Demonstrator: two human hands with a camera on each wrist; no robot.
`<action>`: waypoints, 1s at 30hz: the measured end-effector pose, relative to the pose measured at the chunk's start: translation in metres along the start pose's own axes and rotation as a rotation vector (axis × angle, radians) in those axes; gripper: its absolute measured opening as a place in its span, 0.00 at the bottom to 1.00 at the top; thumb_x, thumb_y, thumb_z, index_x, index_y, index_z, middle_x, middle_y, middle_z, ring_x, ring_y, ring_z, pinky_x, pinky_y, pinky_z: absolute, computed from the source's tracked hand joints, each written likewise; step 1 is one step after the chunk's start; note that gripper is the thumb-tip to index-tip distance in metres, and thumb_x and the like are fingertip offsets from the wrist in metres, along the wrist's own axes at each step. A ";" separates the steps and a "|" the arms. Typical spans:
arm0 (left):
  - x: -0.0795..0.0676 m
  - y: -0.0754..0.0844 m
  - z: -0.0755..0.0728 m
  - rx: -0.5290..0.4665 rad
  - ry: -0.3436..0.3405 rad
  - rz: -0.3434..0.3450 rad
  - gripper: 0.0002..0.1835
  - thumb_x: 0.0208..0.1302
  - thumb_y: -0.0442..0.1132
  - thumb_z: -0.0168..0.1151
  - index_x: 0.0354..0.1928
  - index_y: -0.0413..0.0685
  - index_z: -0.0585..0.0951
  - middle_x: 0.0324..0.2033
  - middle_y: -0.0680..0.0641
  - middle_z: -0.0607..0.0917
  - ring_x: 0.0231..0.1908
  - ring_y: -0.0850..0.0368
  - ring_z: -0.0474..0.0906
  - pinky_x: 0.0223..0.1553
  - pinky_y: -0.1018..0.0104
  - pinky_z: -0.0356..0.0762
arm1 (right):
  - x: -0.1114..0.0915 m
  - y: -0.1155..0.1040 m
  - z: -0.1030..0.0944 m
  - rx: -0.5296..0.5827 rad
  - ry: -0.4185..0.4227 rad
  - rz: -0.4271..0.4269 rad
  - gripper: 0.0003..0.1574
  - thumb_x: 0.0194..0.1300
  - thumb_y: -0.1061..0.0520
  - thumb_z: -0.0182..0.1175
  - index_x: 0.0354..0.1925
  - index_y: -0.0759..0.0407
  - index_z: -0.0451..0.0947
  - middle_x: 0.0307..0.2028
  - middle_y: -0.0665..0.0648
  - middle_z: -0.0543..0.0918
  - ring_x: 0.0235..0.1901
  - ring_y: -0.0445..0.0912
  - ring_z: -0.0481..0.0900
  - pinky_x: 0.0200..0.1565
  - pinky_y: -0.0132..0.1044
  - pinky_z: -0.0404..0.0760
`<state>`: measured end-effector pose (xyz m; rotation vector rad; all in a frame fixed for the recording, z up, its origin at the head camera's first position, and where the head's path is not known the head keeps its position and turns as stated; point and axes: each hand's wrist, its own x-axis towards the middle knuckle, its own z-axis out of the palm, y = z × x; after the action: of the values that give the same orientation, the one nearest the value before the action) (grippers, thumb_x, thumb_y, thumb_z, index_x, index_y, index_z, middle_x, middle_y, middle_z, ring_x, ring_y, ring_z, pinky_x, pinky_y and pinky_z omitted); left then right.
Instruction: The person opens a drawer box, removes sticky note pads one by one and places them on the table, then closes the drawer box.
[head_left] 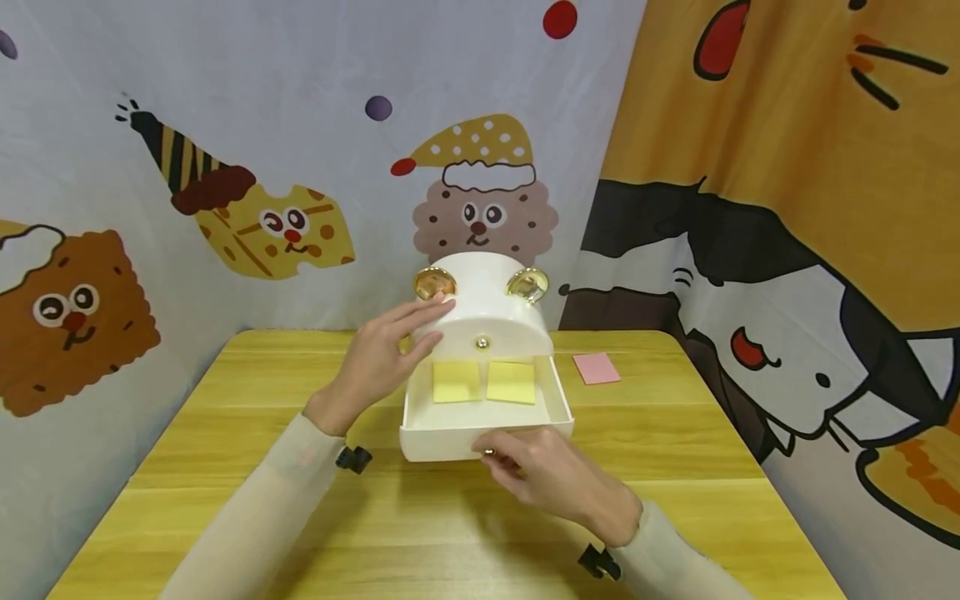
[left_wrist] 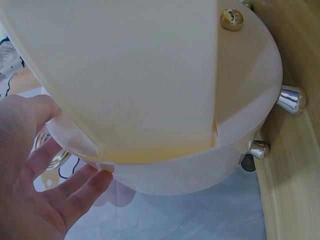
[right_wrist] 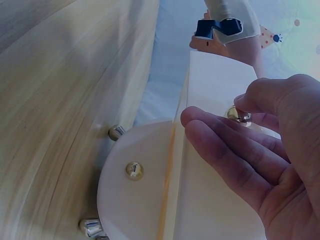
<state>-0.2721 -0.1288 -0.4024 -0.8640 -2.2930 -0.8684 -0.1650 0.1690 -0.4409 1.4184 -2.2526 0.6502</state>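
Observation:
A white rounded mini cabinet point(head_left: 486, 287) with two gold ear-like discs on top stands on the table. Its middle drawer point(head_left: 438, 446) is pulled out toward me, and two yellow sticky-note pads point(head_left: 456, 383) lie side by side on the drawer's floor. My right hand point(head_left: 558, 475) pinches that drawer's small gold knob point(right_wrist: 239, 115) between thumb and index finger, the other fingers extended along the drawer front. With fingers extended, my left hand point(head_left: 378, 358) rests against the cabinet's left side, near the left gold disc point(head_left: 435, 283).
A pink sticky-note pad point(head_left: 597, 368) lies on the wooden table point(head_left: 300, 517) right of the cabinet. Gold feet point(right_wrist: 91, 227) hold the cabinet off the tabletop. Another gold knob point(head_left: 482, 342) sits on the drawer above. A cartoon-printed curtain point(head_left: 300, 100) hangs behind.

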 end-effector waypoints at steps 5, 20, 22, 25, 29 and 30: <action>0.000 0.000 0.002 -0.007 0.004 0.006 0.27 0.84 0.41 0.74 0.80 0.59 0.85 0.79 0.47 0.87 0.23 0.59 0.73 0.24 0.69 0.70 | -0.002 -0.003 -0.002 -0.011 -0.002 -0.007 0.20 0.67 0.71 0.79 0.54 0.56 0.89 0.36 0.46 0.95 0.31 0.29 0.85 0.39 0.15 0.83; -0.001 -0.001 0.002 -0.003 0.012 0.008 0.27 0.83 0.40 0.75 0.80 0.58 0.86 0.78 0.47 0.87 0.21 0.65 0.66 0.23 0.70 0.68 | -0.005 -0.004 -0.001 -0.024 -0.018 0.012 0.19 0.68 0.69 0.80 0.53 0.57 0.89 0.33 0.44 0.92 0.29 0.28 0.82 0.37 0.14 0.80; -0.001 0.000 0.002 -0.001 0.013 0.007 0.27 0.83 0.40 0.75 0.80 0.58 0.85 0.78 0.47 0.87 0.21 0.65 0.66 0.23 0.70 0.68 | -0.005 -0.004 -0.001 -0.031 -0.019 0.009 0.19 0.68 0.69 0.80 0.54 0.57 0.88 0.33 0.44 0.92 0.29 0.29 0.82 0.37 0.15 0.81; -0.001 0.000 0.001 0.000 0.011 0.007 0.27 0.83 0.40 0.74 0.80 0.58 0.85 0.78 0.47 0.87 0.21 0.66 0.65 0.23 0.69 0.68 | -0.005 -0.005 -0.001 -0.035 -0.022 0.007 0.20 0.68 0.70 0.80 0.54 0.57 0.88 0.33 0.44 0.93 0.29 0.28 0.83 0.37 0.15 0.81; -0.001 0.000 0.001 -0.003 0.012 0.011 0.27 0.83 0.39 0.74 0.80 0.57 0.85 0.78 0.46 0.87 0.20 0.67 0.63 0.22 0.69 0.68 | -0.006 -0.006 -0.002 -0.036 -0.020 0.007 0.20 0.67 0.70 0.80 0.53 0.57 0.88 0.33 0.44 0.92 0.29 0.28 0.82 0.36 0.15 0.81; 0.000 0.001 0.001 -0.004 0.012 0.012 0.27 0.83 0.39 0.74 0.80 0.57 0.85 0.78 0.45 0.87 0.20 0.67 0.63 0.23 0.68 0.69 | -0.006 -0.006 -0.003 -0.033 -0.020 0.008 0.19 0.68 0.70 0.79 0.53 0.57 0.88 0.33 0.44 0.92 0.29 0.28 0.82 0.36 0.15 0.81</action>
<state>-0.2714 -0.1275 -0.4031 -0.8706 -2.2742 -0.8716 -0.1565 0.1726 -0.4410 1.4065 -2.2755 0.6010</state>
